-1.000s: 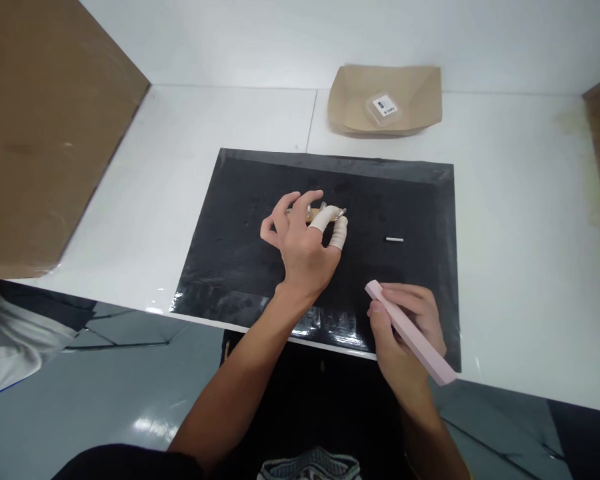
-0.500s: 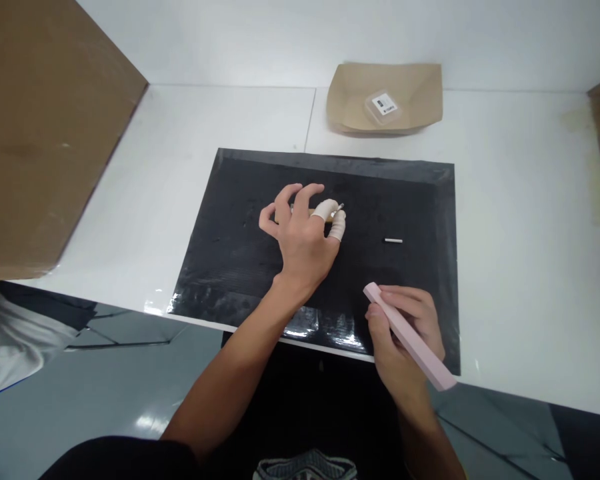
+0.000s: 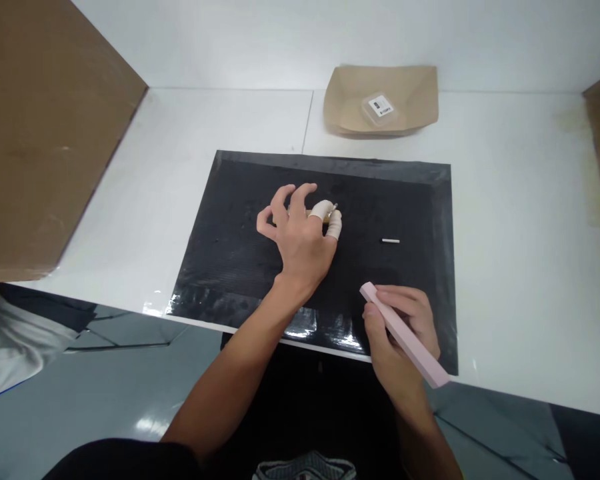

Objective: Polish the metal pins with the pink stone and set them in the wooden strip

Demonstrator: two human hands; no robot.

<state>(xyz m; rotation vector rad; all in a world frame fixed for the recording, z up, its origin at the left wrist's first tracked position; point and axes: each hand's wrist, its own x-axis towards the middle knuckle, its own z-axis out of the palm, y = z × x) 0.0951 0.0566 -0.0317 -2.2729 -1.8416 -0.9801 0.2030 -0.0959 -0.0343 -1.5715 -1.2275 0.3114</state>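
Wooden-handled tool (image 3: 314,212), lying left-right, is pinched by the left hand (image 3: 300,240); pink bar (image 3: 405,335) is gripped by the right hand (image 3: 403,330) nearer.

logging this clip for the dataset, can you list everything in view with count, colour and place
mat: 1, black, centre of the table
table: 1, white, under the mat
small rod: 1, white, lying on the mat right of the left hand
small tool: 1, tan with a metal tip, on the mat under the left fingers
long bar: 1, pink, near edge of the mat
paper tray: 1, brown, far side of the table
small case: 1, clear with a label, inside the tray
cardboard panel: 1, brown, at left
left hand: 1, two fingertips in white covers, holding the small tool
right hand: 1, bare, holding the long bar
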